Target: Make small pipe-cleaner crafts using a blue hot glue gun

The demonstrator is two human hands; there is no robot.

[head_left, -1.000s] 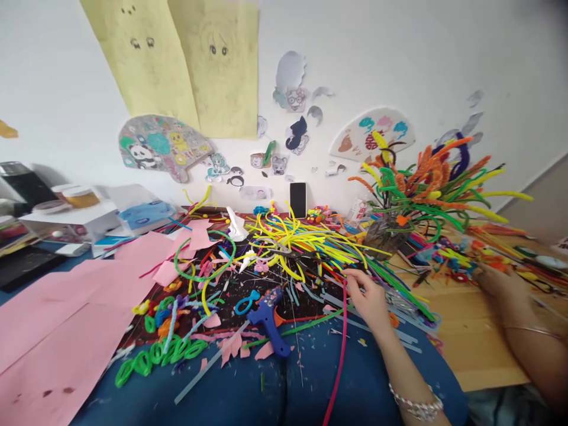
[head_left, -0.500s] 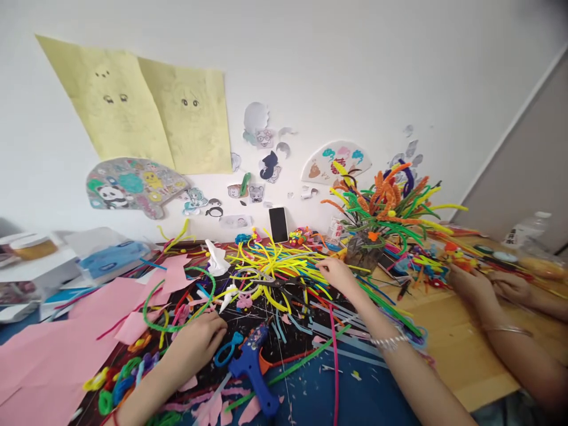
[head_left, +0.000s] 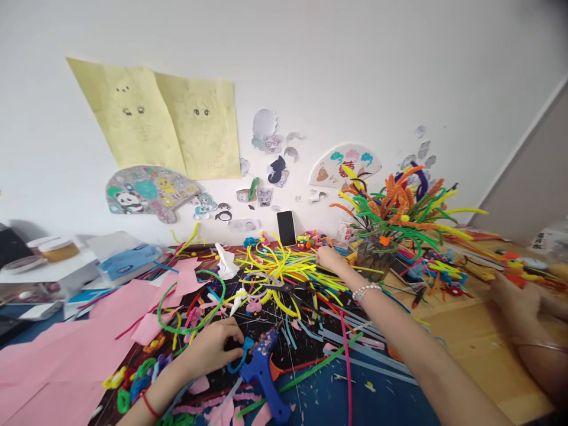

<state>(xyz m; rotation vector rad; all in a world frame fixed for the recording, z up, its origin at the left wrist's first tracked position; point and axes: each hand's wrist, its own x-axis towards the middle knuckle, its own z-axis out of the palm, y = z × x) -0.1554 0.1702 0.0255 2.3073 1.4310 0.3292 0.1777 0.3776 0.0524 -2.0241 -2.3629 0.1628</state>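
My left hand [head_left: 215, 348] is over the front left of the work area. Its thumb and forefinger are curved with a gap between them, beside a small blue pipe-cleaner ring [head_left: 235, 368] that it partly covers. Just right of it lies a blue hot glue gun [head_left: 261, 373] with an orange trigger. My right hand [head_left: 331, 259] reaches to the back of a pile of yellow pipe cleaners [head_left: 284, 266]. Its fingers are curled, and whatever is in them is hidden. A long pink pipe cleaner [head_left: 346, 361] runs toward the front edge. Scissors [head_left: 295, 290] lie on the pile.
Pink sheets [head_left: 57, 367] and a green pipe-cleaner hoop [head_left: 165, 319] are at left. A phone [head_left: 286, 228] leans on the wall. A vase [head_left: 375, 257] of pipe-cleaner stems stands at right, near another person's hands [head_left: 517, 305]. Translucent glue sticks [head_left: 368, 352] lie front right.
My right hand has let go of the pink pipe cleaner and moved back to the pile's far side. My left hand has come into view and reached the blue ring. The camera view has shifted.
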